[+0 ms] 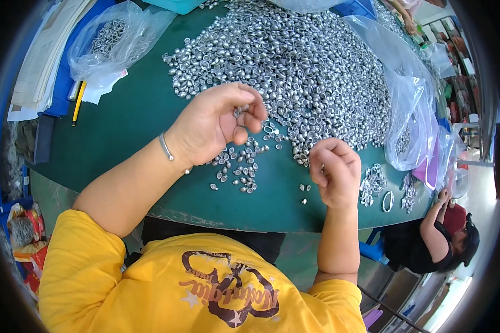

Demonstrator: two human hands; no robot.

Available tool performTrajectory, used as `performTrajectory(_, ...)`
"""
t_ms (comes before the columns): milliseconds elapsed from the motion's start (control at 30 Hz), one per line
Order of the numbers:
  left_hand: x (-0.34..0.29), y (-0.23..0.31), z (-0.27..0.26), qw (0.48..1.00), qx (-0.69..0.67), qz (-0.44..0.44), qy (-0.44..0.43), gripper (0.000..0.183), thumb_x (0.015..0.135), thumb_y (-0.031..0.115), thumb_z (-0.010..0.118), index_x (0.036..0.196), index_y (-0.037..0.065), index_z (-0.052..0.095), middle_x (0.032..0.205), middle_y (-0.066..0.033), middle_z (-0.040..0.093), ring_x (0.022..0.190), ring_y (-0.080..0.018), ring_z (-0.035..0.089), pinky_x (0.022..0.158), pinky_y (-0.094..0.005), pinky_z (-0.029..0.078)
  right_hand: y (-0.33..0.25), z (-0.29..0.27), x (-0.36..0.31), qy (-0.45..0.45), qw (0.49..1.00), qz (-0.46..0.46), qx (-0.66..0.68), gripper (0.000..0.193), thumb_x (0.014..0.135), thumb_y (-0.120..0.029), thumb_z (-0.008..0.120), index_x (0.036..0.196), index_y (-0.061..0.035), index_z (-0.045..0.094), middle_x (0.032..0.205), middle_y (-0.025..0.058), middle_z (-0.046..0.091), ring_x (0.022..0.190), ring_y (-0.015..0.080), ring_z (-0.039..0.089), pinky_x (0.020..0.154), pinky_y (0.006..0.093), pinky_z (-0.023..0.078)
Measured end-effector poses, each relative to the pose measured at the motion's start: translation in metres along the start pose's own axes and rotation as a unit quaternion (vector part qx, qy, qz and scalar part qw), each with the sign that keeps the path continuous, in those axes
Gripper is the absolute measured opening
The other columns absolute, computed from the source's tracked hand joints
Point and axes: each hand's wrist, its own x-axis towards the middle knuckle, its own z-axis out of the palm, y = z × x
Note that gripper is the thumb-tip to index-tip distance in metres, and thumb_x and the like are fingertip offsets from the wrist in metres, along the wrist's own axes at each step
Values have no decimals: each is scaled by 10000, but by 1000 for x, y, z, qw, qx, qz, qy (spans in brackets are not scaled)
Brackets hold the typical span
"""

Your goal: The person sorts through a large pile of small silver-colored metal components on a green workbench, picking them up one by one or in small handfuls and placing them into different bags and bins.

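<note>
A large heap of small silver oval metal pieces covers the far middle of the green table. My left hand, with a bangle at its wrist, is raised at the heap's near edge. Its fingers curl round a small silver metal piece, partly hidden by them. Below this hand lies a loose group of the same pieces. To the right, my right hand is closed over the heap's near edge, thumb and fingertips drawn together. Whatever it may hold is hidden.
On the green table lie a plastic bag of metal rings, a yellow pencil and papers. Silver clusters and a bangle-like ring sit at right, near clear plastic. Another person is beyond.
</note>
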Motion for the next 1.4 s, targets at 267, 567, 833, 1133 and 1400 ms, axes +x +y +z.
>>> performTrajectory(267,-1,-38,4,661,671,336,-12,115,694,130,730,738,68,643,684,-73,513,651,-258,550,574,-358,452,22,18,13,0,818,-245,-520,72,766,-41,672,832,-64,654,710,96,618,549,227,574,502,314,462)
performTrajectory(567,3,-19,6,803,522,288,14,94,743,98,723,775,62,642,648,-4,498,578,-123,490,538,-262,409,-2,14,30,-57,874,-185,-446,52,777,-83,665,804,-40,676,670,80,627,579,197,603,530,305,472)
performTrajectory(833,8,-14,2,917,365,156,45,54,780,78,636,778,34,604,726,-10,589,571,-63,490,511,-218,407,0,8,30,-1,990,-63,-124,37,794,2,616,830,9,616,679,2,568,529,47,464,458,182,354)
performTrajectory(1133,6,-42,2,622,701,349,5,92,722,100,705,761,58,634,705,-67,505,653,-220,550,582,-312,453,16,18,33,6,788,-267,-556,97,765,-119,687,840,-61,663,731,117,635,607,262,611,549,352,489)
performTrajectory(1400,6,4,-11,999,-2,52,8,85,844,121,623,865,39,611,717,29,555,609,-15,451,439,-160,315,-5,4,32,19,982,-41,-183,73,823,-62,592,812,-15,647,613,-44,546,541,24,465,461,186,349)
